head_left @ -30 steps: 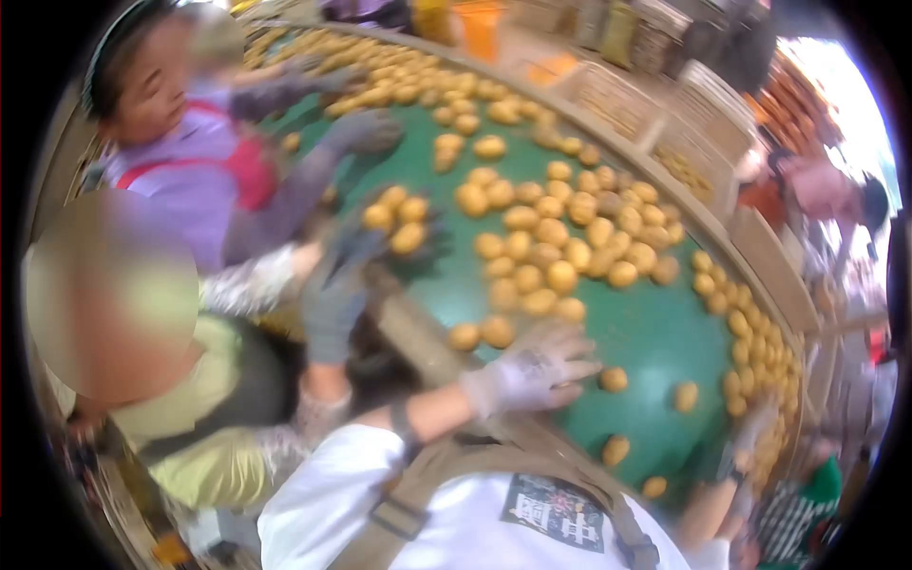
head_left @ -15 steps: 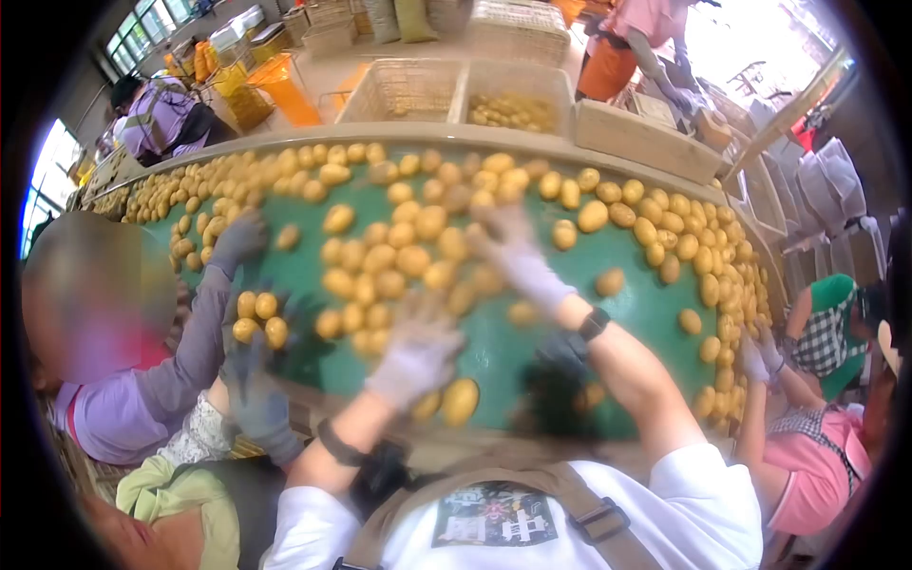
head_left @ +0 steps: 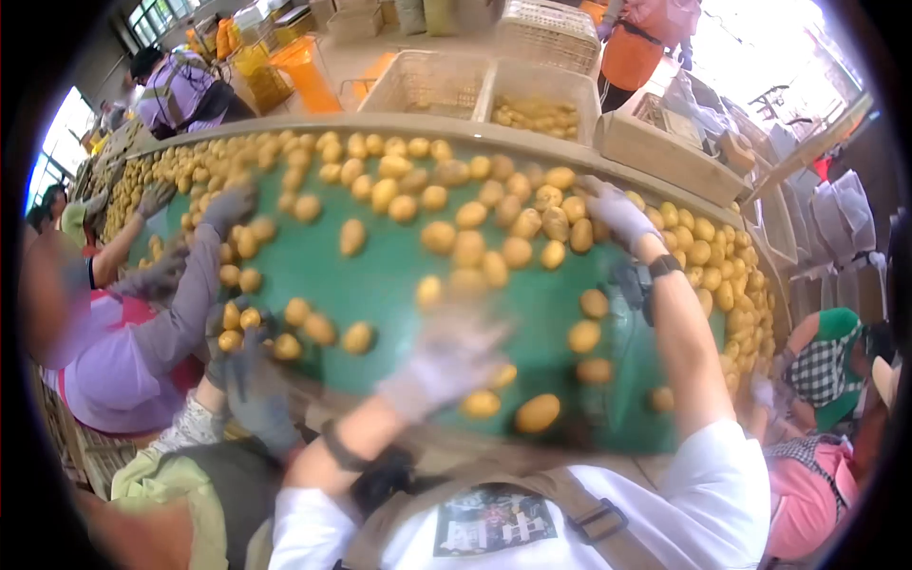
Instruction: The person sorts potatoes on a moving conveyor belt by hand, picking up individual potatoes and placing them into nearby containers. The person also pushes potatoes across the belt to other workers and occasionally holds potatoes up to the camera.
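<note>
Many yellow-brown potatoes (head_left: 467,247) lie over a green table surface (head_left: 380,275). My left hand (head_left: 446,356), in a pale glove, is blurred low over the middle of the surface, with fingers spread and potatoes just beyond and beside it. My right hand (head_left: 619,211), gloved too, reaches to the far right part of the surface. It touches the edge of the potato cluster, its fingers extended over the potatoes. A single potato (head_left: 538,413) lies near the front edge, to the right of my left hand.
Co-workers' gloved hands (head_left: 228,209) work at the left, and a gloved hand (head_left: 256,389) is close to my left arm. Plastic crates (head_left: 427,81) stand beyond the far rim (head_left: 313,122). A person in pink (head_left: 807,484) is at the right.
My right hand has moved right and outward, and my left hand slightly right. The potato cluster in the middle has spread and shifted toward the far right.
</note>
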Motion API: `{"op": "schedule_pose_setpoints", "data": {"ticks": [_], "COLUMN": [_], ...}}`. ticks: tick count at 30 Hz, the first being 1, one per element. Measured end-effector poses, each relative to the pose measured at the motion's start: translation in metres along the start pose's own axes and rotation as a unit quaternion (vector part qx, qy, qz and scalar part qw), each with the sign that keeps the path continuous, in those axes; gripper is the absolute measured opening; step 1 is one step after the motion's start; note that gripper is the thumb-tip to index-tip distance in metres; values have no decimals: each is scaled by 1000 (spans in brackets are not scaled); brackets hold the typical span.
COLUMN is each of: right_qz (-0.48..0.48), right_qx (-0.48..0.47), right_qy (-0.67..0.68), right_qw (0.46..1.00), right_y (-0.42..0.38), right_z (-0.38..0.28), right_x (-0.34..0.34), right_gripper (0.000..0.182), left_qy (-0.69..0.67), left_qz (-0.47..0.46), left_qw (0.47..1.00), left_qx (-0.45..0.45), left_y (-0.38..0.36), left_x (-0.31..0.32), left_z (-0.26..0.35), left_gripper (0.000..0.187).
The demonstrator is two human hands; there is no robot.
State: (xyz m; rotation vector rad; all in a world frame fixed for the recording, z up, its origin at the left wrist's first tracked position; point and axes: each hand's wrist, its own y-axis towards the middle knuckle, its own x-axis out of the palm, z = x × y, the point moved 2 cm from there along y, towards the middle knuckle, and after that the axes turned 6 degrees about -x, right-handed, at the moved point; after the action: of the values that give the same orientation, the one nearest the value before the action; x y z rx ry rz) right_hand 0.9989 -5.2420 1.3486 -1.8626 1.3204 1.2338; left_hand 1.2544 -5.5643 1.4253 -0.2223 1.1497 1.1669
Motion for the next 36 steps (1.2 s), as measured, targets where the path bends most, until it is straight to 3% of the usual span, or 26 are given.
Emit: {"op": "schedule_pose_setpoints", "data": {"ticks": [2, 3, 5, 6, 7, 8, 10, 13, 15, 17, 18, 19, 21, 22, 23, 24, 25, 26, 27, 29, 32, 33, 35, 36], "right_qz": [-93, -72, -98, -110, -9, 59, 194, -29, -136, -176, -194, -205, -116, -40, 37, 79, 123, 24, -74, -59, -60, 88, -24, -86], "right_qx": [57, 19, 69, 93, 96, 38, -67, 27, 33, 7, -7, -14, -75, -84, -95, -66, -39, 1, 46, -133, -175, -382, -179, -81], "right_qy": [90, 85, 104, 113, 131, 141, 167, 55, 19, -19, -38, -48, -72, -66, -61, -25, 13, 20, 28, 109, 149, -95, -164, -215], "right_qw": [990, 994, 987, 983, 987, 988, 964, 998, 990, 984, 980, 978, 988, 993, 993, 994, 992, 1000, 996, 983, 971, 915, 970, 969], "right_y": [-12, -22, -38, -44, -45, -30, 5, 62, 55, 54, 53, 48, 38, 26, 9, -5, -19, -33, -48, -83, -56, -26, 23, 45], "right_z": [-7, -15, -43, -57, -57, -60, -73, -99, -154, -153, -152, -153, -114, -88, -66, -70, -74, -114, -157, -205, -227, -198, -176, -165], "right_x": [-7, -6, -21, -26, -24, -18, -4, 10, -20, -13, -9, -7, 19, 38, 51, 49, 46, 19, -8, -18, -29, -15, -5, 0], "right_gripper": [43, 44, 45, 46, 42, 42, 43, 48, 50, 51, 52, 51, 48, 46, 43, 42, 41, 43, 46, 48, 41, 35, 32, 31], "left_qy": [-2, 1, 6, 32, 60, 90, 104, 173, 103, 23, 42, 96, 194, 101, -79, -310, -522, -698, -755, -847, -876, -900, -938, -933], "left_qz": [-81, -150, -285, -290, -293, -297, -198, -110, 7, -65, -93, -45, 55, 23, 37, 58, 73, 78, 67, 39, 122, 96, 45, 56], "left_qw": [991, 984, 955, 955, 954, 950, 972, 970, 958, 901, 884, 918, 954, 978, 977, 901, 760, 566, 498, 362, 294, 244, 143, 148], "left_qx": [104, 97, 85, 46, 7, -34, -76, -132, -268, -429, -456, -381, -222, -183, -192, -298, -379, -431, -421, -387, -362, -348, -313, -323], "left_y": [2, -2, -9, -9, -9, -10, -12, -11, -54, -69, -73, -76, -69, -62, -61, -52, -41, -33, -20, 9, 10, 6, -7, -16], "left_x": [39, 51, 69, 69, 65, 60, 56, 22, 2, -4, -14, -20, -26, -26, -13, 1, 15, 27, 28, 26, 48, 46, 37, 33], "left_z": [30, 31, 30, 27, 18, 9, -18, -70, -127, -149, -147, -134, -75, -57, -41, -34, -26, -16, -11, -5, -20, -17, -13, -12], "left_gripper": [41, 40, 37, 31, 25, 19, 11, 10, 13, 20, 24, 26, 30, 37, 47, 51, 55, 60, 62, 67, 61, 57, 51, 49]}}
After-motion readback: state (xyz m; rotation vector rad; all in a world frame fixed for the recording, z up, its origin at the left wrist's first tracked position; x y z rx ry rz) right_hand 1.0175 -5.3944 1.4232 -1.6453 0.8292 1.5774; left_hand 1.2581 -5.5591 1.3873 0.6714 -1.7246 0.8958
